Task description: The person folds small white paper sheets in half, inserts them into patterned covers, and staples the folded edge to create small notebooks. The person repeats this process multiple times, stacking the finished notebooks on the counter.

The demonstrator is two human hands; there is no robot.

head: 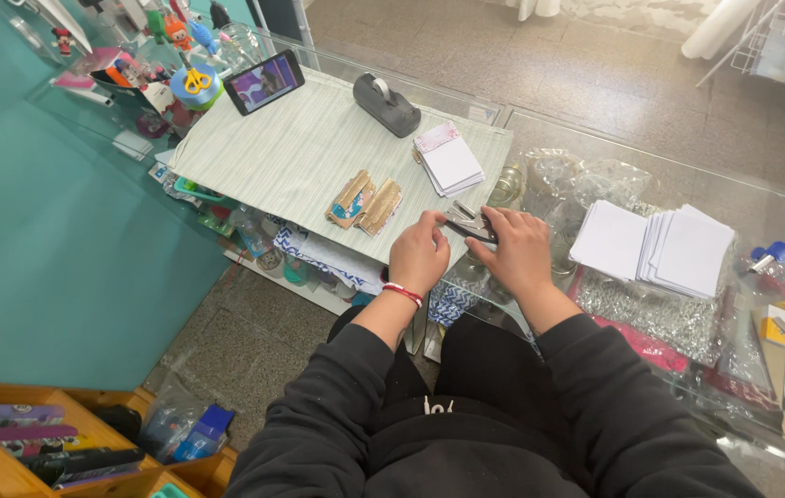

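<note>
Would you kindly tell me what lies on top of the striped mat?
On the striped mat lie a phone, tape dispenser, white note stack and brown pieces. Whatever the hands cover stays hidden.

A glass counter (595,138) carries everything; a pale striped mat (300,152) lies across its left part; on the mat rest a phone (264,82), a grey tape dispenser (386,104), a small paper stack (449,159) and two cardboard scraps (364,203); white cards (655,249), fanned, lie on bare glass at right; cluttered shelves show beneath the glass.
</note>
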